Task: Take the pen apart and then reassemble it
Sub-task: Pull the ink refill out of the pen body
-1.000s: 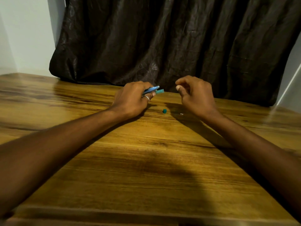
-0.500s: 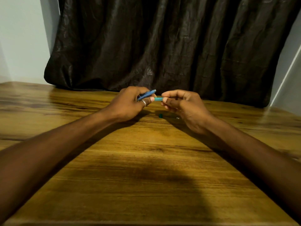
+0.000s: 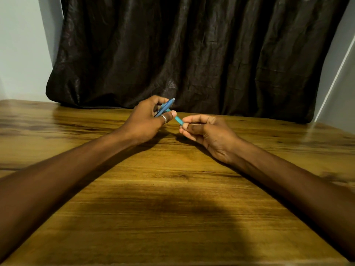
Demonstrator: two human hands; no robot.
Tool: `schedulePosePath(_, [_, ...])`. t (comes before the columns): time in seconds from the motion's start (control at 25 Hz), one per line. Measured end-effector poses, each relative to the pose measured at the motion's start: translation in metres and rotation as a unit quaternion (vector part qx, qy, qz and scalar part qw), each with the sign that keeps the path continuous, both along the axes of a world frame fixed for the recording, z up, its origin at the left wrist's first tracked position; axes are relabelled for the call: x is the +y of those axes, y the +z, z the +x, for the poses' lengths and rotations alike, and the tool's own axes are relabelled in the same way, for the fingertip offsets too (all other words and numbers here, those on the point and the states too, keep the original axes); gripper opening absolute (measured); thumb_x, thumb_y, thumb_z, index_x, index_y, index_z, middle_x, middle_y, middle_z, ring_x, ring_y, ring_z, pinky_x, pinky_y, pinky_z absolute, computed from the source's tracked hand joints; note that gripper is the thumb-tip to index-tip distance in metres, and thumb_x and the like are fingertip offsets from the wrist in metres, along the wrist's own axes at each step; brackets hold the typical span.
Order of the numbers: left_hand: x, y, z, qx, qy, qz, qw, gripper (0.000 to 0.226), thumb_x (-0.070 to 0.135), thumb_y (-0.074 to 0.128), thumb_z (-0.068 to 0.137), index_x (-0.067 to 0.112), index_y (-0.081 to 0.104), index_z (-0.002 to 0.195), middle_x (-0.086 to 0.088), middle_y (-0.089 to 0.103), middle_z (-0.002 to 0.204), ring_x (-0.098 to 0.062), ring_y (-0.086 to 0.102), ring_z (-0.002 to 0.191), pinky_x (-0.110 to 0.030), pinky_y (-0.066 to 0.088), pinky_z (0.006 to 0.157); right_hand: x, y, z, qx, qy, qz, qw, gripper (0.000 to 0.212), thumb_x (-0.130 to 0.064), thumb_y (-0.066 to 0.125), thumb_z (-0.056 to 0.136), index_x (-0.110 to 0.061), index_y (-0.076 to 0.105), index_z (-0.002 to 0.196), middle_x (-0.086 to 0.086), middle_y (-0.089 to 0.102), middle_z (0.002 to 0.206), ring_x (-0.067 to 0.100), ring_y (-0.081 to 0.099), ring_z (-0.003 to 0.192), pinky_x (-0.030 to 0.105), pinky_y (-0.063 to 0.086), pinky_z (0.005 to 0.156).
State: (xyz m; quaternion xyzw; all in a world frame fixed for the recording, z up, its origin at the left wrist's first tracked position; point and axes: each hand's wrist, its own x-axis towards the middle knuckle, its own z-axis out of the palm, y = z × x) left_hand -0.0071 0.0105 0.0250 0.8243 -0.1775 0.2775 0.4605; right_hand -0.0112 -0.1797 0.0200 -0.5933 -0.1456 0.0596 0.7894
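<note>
Over the wooden counter (image 3: pixel 172 208) the left hand (image 3: pixel 146 121) grips the blue pen barrel (image 3: pixel 167 105); the right hand (image 3: pixel 207 133) pinches the end of a thin teal piece (image 3: pixel 178 119) sticking out beside it. The pen looks part-way apart — whether that piece is coming out or going back in, I cannot tell.

Two bare hands: one left hand (image 3: pixel 146 121) at 9 o'clock of centre and one right hand (image 3: pixel 207 131) at 3 o'clock. Two pen pieces between them, one blue barrel (image 3: pixel 166 106) and one teal tube (image 3: pixel 178 119). One silver ring (image 3: pixel 163 118). One wooden table (image 3: pixel 172 208) at 6 o'clock, and one dark curtain (image 3: pixel 192 54) at 12.
</note>
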Motion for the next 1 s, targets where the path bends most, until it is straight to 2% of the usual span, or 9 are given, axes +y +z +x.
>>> schedulePosePath(0.2, [-0.001,0.001,-0.002,0.002,0.010,0.005,1.000,0.034,0.025,0.073,0.092,0.019,0.064,0.123,0.013,0.063,0.092,-0.001,0.059,0.084,-0.015,0.048,0.075,0.001,-0.002,0.000,-0.003,-0.002,-0.011,1.000,0.019,0.016,0.058,0.088,0.004,0.066,0.101,0.017,0.069,0.090,0.016,0.074,0.071,0.023,0.061,0.073])
schedulePosePath(0.32, [0.000,0.001,-0.004,0.004,0.014,0.006,1.000,0.033,0.026,0.073,0.092,0.020,0.064,0.123,0.012,0.062,0.091,-0.002,0.059,0.083,-0.011,0.047,0.071,0.000,-0.002,0.001,-0.005,-0.010,-0.025,1.000,0.019,0.015,0.060,0.088,0.003,0.067,0.102,0.015,0.072,0.087,0.015,0.074,0.072,0.023,0.061,0.074])
schedulePosePath(0.52, [0.000,0.001,-0.005,0.031,0.003,-0.015,0.999,0.031,0.025,0.073,0.092,0.019,0.065,0.121,-0.002,0.069,0.102,-0.019,0.067,0.100,-0.033,0.054,0.088,0.001,-0.002,0.001,-0.010,-0.034,-0.054,0.998,0.018,0.010,0.064,0.088,0.000,0.067,0.103,0.012,0.072,0.085,0.013,0.072,0.071,0.022,0.061,0.071])
schedulePosePath(0.64, [0.000,0.001,-0.005,0.053,-0.007,-0.029,0.998,0.021,0.023,0.075,0.091,0.020,0.068,0.110,-0.006,0.072,0.104,-0.013,0.067,0.094,-0.028,0.053,0.085,-0.002,0.000,0.003,-0.031,-0.058,-0.071,0.995,0.015,0.005,0.065,0.089,-0.004,0.066,0.101,0.009,0.071,0.083,0.009,0.070,0.070,0.020,0.059,0.064])
schedulePosePath(0.84, [0.001,0.003,-0.006,0.080,-0.029,0.011,0.996,0.016,0.020,0.073,0.091,0.019,0.072,0.107,0.005,0.071,0.094,0.002,0.065,0.079,-0.006,0.047,0.067,-0.008,0.002,0.009,-0.051,-0.092,-0.093,0.990,0.014,-0.001,0.069,0.088,-0.009,0.068,0.100,0.005,0.071,0.079,0.007,0.068,0.069,0.020,0.056,0.059])
schedulePosePath(0.92, [0.002,0.003,-0.007,0.097,-0.049,0.027,0.994,0.014,0.018,0.072,0.092,0.018,0.074,0.106,0.007,0.072,0.093,0.010,0.066,0.075,-0.003,0.046,0.064,-0.009,0.002,0.011,-0.056,-0.100,-0.101,0.988,0.014,-0.002,0.069,0.088,-0.009,0.069,0.100,0.004,0.072,0.078,0.007,0.069,0.068,0.020,0.055,0.058])
schedulePosePath(1.0, [0.004,0.002,-0.008,0.118,-0.060,0.039,0.990,0.009,0.022,0.073,0.092,0.020,0.076,0.099,0.006,0.074,0.090,0.009,0.066,0.074,-0.008,0.048,0.066,-0.010,0.002,0.012,-0.061,-0.109,-0.111,0.986,0.014,-0.003,0.069,0.088,-0.009,0.069,0.100,0.003,0.072,0.077,0.008,0.069,0.070,0.021,0.054,0.057])
